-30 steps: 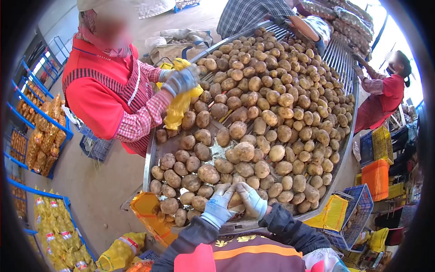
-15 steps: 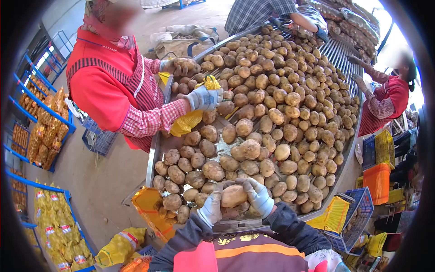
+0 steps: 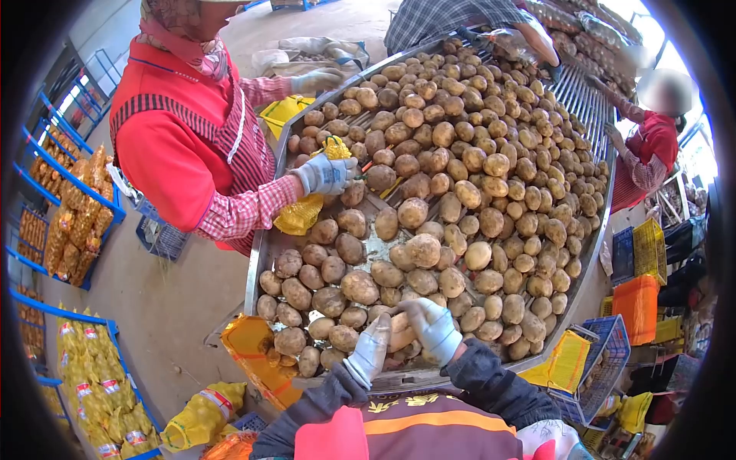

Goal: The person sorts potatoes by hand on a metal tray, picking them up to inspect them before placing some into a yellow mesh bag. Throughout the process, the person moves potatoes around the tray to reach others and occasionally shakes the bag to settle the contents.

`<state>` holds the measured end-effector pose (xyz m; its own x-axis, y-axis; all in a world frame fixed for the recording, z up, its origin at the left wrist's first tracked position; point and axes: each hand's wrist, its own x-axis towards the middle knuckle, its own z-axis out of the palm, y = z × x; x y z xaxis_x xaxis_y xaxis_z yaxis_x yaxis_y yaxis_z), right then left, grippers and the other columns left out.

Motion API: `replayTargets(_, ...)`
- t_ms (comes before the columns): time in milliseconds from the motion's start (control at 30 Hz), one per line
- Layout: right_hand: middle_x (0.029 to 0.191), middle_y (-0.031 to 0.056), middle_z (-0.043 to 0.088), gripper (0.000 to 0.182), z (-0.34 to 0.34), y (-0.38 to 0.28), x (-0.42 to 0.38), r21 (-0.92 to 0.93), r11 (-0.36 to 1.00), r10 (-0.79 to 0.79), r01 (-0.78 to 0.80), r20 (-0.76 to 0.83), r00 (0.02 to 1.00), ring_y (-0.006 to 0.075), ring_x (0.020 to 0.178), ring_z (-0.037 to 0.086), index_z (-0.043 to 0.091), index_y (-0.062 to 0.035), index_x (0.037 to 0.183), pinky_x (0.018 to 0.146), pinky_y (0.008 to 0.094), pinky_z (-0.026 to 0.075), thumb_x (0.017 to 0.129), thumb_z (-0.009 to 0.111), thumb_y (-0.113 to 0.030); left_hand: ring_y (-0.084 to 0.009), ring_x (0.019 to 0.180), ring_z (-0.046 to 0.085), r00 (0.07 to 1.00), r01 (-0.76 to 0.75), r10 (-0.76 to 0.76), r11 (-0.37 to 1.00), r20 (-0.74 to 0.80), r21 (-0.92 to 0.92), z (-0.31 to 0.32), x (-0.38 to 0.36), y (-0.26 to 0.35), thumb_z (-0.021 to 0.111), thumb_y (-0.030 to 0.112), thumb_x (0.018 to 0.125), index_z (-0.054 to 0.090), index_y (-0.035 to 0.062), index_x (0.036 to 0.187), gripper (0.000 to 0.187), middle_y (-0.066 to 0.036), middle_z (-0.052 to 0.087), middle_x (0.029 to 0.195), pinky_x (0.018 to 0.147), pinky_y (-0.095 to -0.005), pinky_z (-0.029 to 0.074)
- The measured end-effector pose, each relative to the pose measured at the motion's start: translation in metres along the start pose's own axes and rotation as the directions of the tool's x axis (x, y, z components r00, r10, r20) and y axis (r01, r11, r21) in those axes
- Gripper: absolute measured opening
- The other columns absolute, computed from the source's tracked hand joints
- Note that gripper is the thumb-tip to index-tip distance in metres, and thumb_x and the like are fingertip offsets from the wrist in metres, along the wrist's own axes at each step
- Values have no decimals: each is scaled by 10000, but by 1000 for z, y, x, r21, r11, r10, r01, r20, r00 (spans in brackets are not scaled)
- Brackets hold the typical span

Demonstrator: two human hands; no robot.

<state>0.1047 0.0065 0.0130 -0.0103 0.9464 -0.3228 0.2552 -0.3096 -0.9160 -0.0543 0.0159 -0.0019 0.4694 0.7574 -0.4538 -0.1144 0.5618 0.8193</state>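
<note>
Both my hands are closed around one brown potato (image 3: 401, 331) at the near edge of the metal sorting table. My left hand (image 3: 371, 351), in a pale glove, grips its left side. On the other side, my gloved right hand (image 3: 434, 330) covers much of it, so only a strip shows between the fingers. Just beyond my hands lies a large heap of loose potatoes (image 3: 494, 165), several of them close to my fingertips. The table's metal rim (image 3: 254, 277) runs up the left side.
At the left, a co-worker in red (image 3: 172, 146) holds a yellow mesh bag (image 3: 300, 213) over the table. An orange container (image 3: 244, 356) adjoins the near left corner. Blue crates (image 3: 606, 356) stand at the right. Two more people work at the far side.
My hands have turned the potato, and less of it shows now. The left co-worker's far hand no longer holds a potato and has moved back; the hand with the mesh bag shifted slightly left.
</note>
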Motion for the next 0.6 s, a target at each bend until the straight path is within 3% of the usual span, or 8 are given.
replayTargets(133, 1023, 48, 623, 293, 2, 15, 2, 358, 932, -40, 54, -49, 998, 109, 976, 542, 551, -18, 1200, 867, 263, 442, 975, 501, -198, -152, 939, 609, 962, 253, -212, 929, 169, -271, -8, 0, 17, 353, 580, 949, 437, 122, 1298, 582, -56, 578, 1143, 725, -322, 554)
replayTargets(167, 1028, 53, 623, 288, 9, 14, 2, 88, 938, -327, 336, -97, 940, 138, 979, 555, 543, -11, 1208, 878, 278, 443, 969, 500, -166, -150, 895, 619, 974, 214, -186, 939, 126, -269, -10, 4, 3, 408, 602, 921, 453, 146, 1287, 586, -38, 594, 1108, 635, -333, 568)
replayTargets(300, 906, 32, 627, 230, 2, 26, 16, -185, 936, -311, 300, -30, 950, 167, 864, 585, 602, -32, 1091, 779, 291, 481, 956, 526, -203, -130, 815, 621, 975, 219, -197, 937, 105, -272, 3, 2, -1, 448, 623, 895, 508, 147, 1223, 581, -40, 612, 1033, 492, -239, 512)
replayTargets(367, 888, 24, 627, 254, 1, 39, 23, 273, 962, 30, 27, -203, 979, 126, 856, 570, 622, -34, 1047, 764, 272, 480, 979, 497, -244, -122, 747, 610, 949, 301, -238, 881, 209, -364, -16, 6, -5, 444, 625, 896, 526, 142, 1197, 575, -33, 618, 985, 457, -221, 478)
replayTargets(500, 1035, 103, 623, 344, -2, 24, 13, 388, 919, -5, 67, -158, 987, 172, 968, 569, 585, -17, 1136, 840, 307, 473, 946, 540, -301, -99, 557, 539, 942, 336, -285, 760, 179, -557, -19, 5, 0, 450, 626, 894, 565, 110, 1134, 580, -23, 616, 863, 412, -205, 435)
replayTargets(533, 1142, 151, 566, 406, 2, 10, 8, -13, 953, -298, 302, -213, 931, 242, 1050, 539, 554, -16, 1183, 895, 353, 450, 898, 592, -303, -105, 577, 556, 940, 338, -294, 756, 171, -560, -20, 5, 1, 447, 627, 895, 565, 112, 1135, 580, -24, 617, 867, 426, -214, 445)
replayTargets(567, 1249, 198, 510, 494, 7, -4, 1, -411, 781, -566, 470, -147, 811, 313, 1132, 509, 522, -15, 1230, 950, 398, 428, 851, 644, -306, -114, 621, 581, 952, 302, -288, 809, 108, -505, -15, 4, 0, 434, 635, 897, 539, 122, 1165, 588, -20, 612, 877, 465, -231, 475)
replayTargets(600, 1374, 251, 355, 624, 12, -18, -7, -413, 808, -466, 420, -11, 885, 417, 1241, 381, 472, -47, 1295, 1026, 465, 354, 765, 701, -283, -114, 621, 581, 950, 306, -290, 809, 112, -501, -8, 4, -5, 434, 635, 897, 539, 122, 1165, 588, -20, 612, 877, 465, -231, 475)
